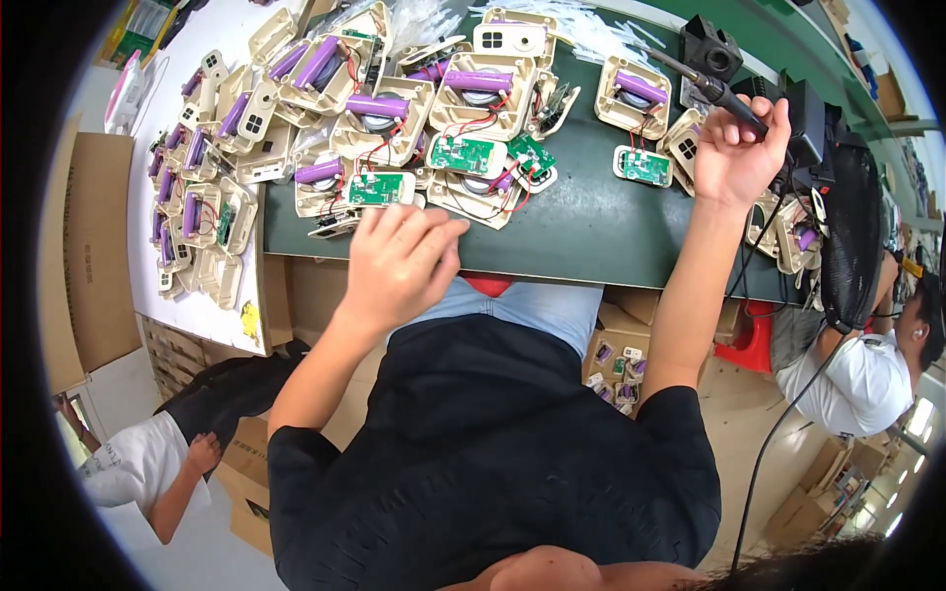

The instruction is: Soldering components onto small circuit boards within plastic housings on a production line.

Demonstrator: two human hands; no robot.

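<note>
Green counter carries, at its left end, a heap of beige casings with purple battery cells and green circuit boards. Just right of that heap's near edge, the left hand hovers, fingers loosely curled, holding nothing visible. Further right, the right hand grips a soldering iron.

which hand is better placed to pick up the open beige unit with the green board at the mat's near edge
Left. The left hand hovers empty just below that open beige plastic unit with the green circuit board, while the right hand is gripping the black-handled soldering iron.
</note>
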